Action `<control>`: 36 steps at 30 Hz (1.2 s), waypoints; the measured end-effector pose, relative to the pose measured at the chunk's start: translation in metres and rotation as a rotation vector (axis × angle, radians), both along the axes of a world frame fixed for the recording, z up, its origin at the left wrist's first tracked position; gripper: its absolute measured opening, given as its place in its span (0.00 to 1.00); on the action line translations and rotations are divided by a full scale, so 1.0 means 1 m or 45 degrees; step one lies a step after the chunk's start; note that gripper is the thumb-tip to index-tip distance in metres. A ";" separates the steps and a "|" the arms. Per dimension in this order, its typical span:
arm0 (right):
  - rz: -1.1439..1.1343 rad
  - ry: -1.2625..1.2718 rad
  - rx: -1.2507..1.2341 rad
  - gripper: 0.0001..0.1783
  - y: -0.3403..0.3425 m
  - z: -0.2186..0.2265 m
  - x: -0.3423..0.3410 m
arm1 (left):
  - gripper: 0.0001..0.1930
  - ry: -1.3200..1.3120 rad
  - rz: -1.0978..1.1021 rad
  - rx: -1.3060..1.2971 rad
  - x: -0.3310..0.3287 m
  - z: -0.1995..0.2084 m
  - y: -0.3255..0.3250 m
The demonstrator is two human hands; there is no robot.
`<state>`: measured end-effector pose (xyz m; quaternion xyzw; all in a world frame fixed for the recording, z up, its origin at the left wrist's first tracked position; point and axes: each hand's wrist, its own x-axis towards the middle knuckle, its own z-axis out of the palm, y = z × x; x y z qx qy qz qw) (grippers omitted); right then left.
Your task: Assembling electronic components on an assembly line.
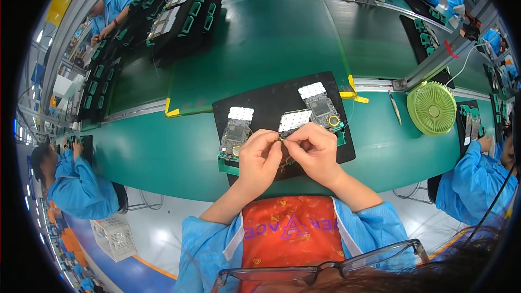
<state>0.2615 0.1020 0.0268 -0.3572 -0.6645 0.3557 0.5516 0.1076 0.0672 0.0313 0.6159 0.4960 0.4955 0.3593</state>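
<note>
Over a black mat [260, 100], my left hand [259, 157] and my right hand [313, 151] meet at the near edge of a circuit board with a white dotted pad [294, 121]. Thumb and forefinger of each are pinched together, the fingertips almost touching. A tiny yellowish piece shows between them, too small to name. Most of this middle board is hidden under my hands. To the left of them lies another circuit board [234, 133] in a green holder [230, 166]. A third circuit board [320, 107], with a yellow ring on it, lies to the right.
A green fan [432, 107] stands at the right, with a pen-like tool [394, 107] beside it. Across the table [163, 152] runs a green belt [255, 43], carrying black trays [184, 16] of green holders. Co-workers in blue sit left [81, 184] and right [477, 184].
</note>
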 end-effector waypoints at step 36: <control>0.038 -0.014 0.001 0.05 0.001 0.003 0.003 | 0.04 0.007 0.080 0.128 0.004 0.008 0.002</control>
